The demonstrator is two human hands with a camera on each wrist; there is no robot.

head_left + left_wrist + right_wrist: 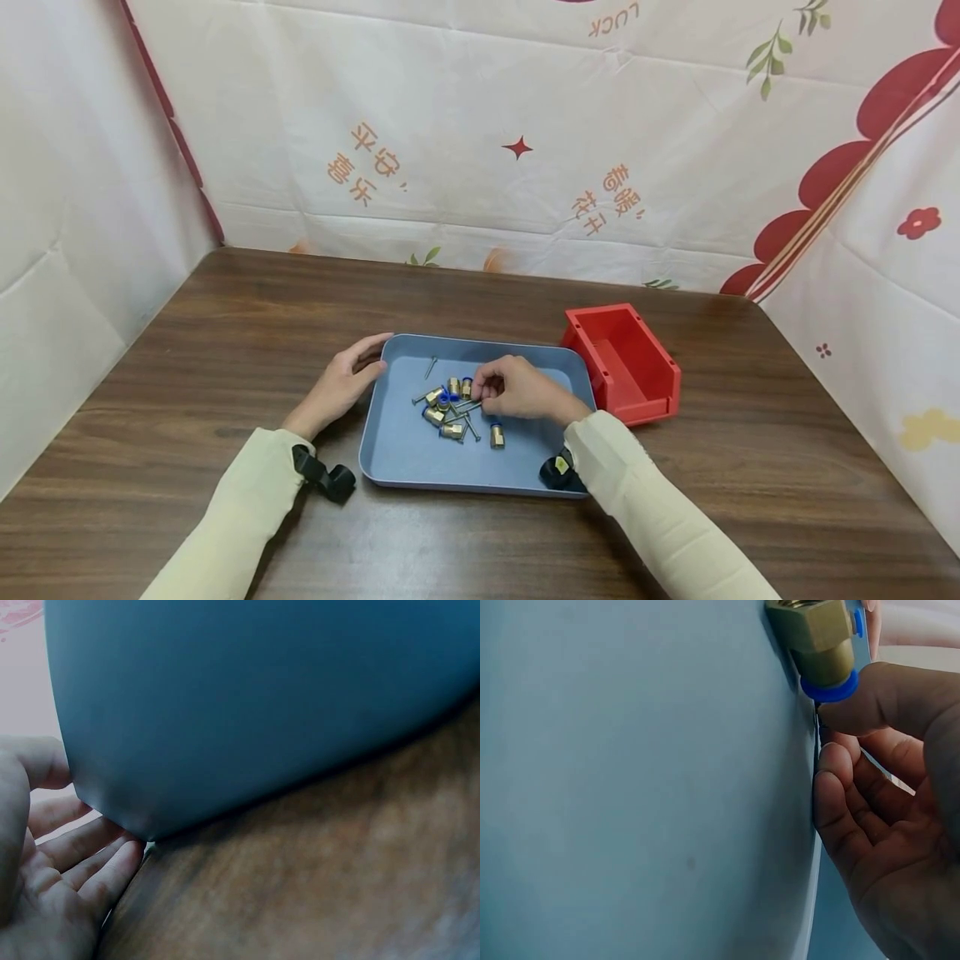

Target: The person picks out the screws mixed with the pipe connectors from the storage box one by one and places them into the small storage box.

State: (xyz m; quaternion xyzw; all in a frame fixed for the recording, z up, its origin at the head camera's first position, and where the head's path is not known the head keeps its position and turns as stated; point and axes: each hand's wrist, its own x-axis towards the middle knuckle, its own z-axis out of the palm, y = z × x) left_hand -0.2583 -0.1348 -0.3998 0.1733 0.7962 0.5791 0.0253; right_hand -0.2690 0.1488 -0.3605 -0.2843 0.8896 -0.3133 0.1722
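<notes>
A blue-grey tray holds a small heap of brass fittings with blue collars and several silver screws. My left hand rests against the tray's far left corner, thumb by the rim; in the left wrist view its loosely extended fingers touch the outer wall. Over the heap's right side my right hand has curled fingers, thumb and index pinching a screw; in the right wrist view that grip is partly hidden. One fitting stands apart, nearer me than the right hand.
A red open bin stands against the tray's right edge. A single screw lies farther back in the tray. Patterned white cloth hangs behind the brown wooden table. Each wrist carries a black camera.
</notes>
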